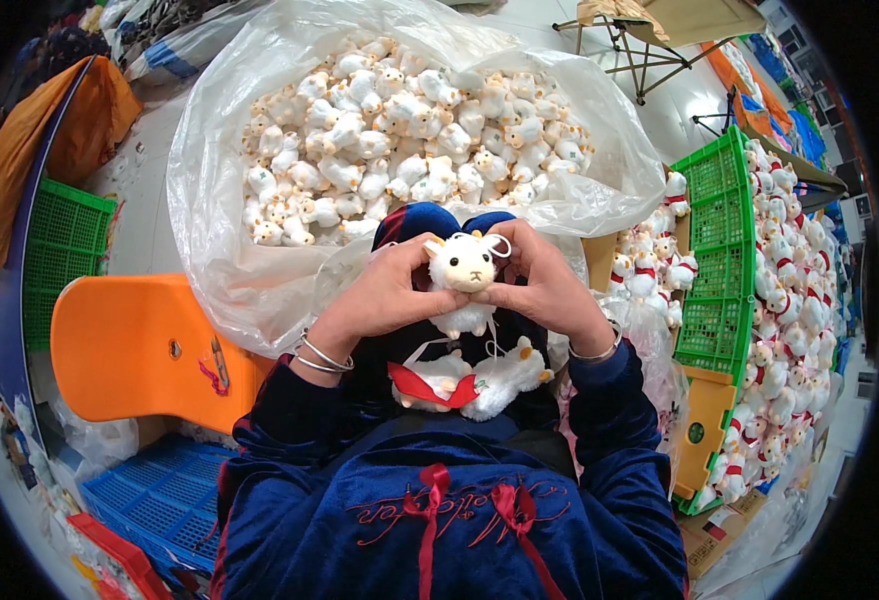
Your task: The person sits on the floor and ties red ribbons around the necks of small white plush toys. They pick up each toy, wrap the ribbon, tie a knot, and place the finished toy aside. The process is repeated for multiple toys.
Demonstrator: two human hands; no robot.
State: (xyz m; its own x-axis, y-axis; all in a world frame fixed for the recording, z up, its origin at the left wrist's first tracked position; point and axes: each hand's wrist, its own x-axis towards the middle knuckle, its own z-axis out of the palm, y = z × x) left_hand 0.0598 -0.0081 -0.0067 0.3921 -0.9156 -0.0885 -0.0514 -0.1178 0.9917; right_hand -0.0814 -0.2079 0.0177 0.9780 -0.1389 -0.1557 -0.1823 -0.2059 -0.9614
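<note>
Between my left hand (390,292) and my right hand (543,286) I hold a white plush goat (465,270) upright, its head facing me. Both thumbs press together under its chin, and the other fingers wrap behind the head. A white cord loop shows by its ear on the right. On my lap lie a second plush goat (513,382), on its side, and a third plush toy (438,378) partly covered by a red ribbon (428,390). White strings trail among these toys.
Ahead lies a large clear plastic bag (215,190) of white plush toys. An orange chair (120,350) with small snips (220,365) stands left, above a blue crate (165,500). Right, a green crate (712,300) borders red-ribboned plush toys (785,330). A folding stool (640,50) stands farther off.
</note>
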